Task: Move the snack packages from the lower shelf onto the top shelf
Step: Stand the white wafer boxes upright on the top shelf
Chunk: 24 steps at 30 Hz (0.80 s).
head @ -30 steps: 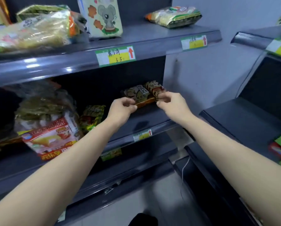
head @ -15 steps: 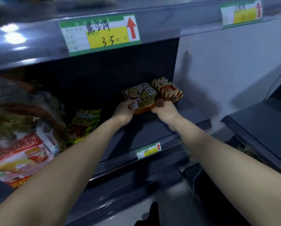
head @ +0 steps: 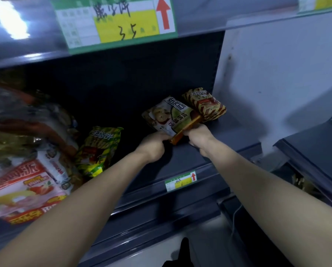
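A beige and green cookie package (head: 168,117) with an orange lower edge stands tilted on the lower shelf (head: 215,151), at its right end. My left hand (head: 153,145) grips its lower left corner. My right hand (head: 199,135) grips its lower right edge. Behind it to the right lies a brown striped snack package (head: 206,106), touching it. The top shelf's front edge (head: 26,53) runs overhead; its surface is out of view.
A green and yellow striped package (head: 98,151) leans further left on the lower shelf. Large red and clear bags (head: 24,182) crowd the left end. A yellow price label (head: 115,22) hangs on the top shelf's edge. A second dark shelf unit (head: 315,151) stands at the right.
The camera has come closer and lower, so the top shelf's contents left the view. Both hands closed their hold on the cookie package's lower edge; the package stays near the same spot.
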Available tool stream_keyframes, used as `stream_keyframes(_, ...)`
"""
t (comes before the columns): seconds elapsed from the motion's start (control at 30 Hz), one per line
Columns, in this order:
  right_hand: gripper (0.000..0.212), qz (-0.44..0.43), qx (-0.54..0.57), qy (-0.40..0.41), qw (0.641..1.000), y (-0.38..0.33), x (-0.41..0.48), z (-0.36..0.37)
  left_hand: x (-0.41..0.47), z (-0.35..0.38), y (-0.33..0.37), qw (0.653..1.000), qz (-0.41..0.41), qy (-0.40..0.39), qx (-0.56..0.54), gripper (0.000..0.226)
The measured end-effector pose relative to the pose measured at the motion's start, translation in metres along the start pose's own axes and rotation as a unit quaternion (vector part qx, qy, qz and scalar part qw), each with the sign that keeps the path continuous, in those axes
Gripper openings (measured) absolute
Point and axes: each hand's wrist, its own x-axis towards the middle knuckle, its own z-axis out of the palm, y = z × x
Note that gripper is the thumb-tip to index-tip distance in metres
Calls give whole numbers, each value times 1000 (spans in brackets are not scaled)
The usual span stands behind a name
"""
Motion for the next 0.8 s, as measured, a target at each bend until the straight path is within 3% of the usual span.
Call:
stream_keyframes(0.13, 18, 33, -8, 34, 999, -1, 1, 4, -3, -5, 10, 1000, 6, 2, -26, 43)
stream_keyframes(0.23, 25, 44, -8, 49, 998, -2, 4, 3, 13, -24, 0, 992, -68, 100, -20, 37)
stream_keyframes(0.3, 22, 50, -7, 37, 998, -2, 5, 2, 20, -32, -12, 986, -131, 101, 7, 39)
stream_keyframes(0.4, 15, 69, 15, 22, 997, -3, 4, 5, 24, -32, -21, 979, -178, 83, -53, 33)
stream_keyframes(0.53, 37, 72, 24, 36, 996, -3, 5, 8, 17, -26, -16, 961, -197, 136, -137, 10)
stream_keyframes(0.73, 26, 108, 94, 38, 989, -4, -20, 1, -15, -25, 3, 946, -201, 169, -191, 38)
stream_keyframes(0.8, 22, 106, 104, 31, 988, -4, -37, -3, -32, -24, 12, 943, -193, 179, -203, 36)
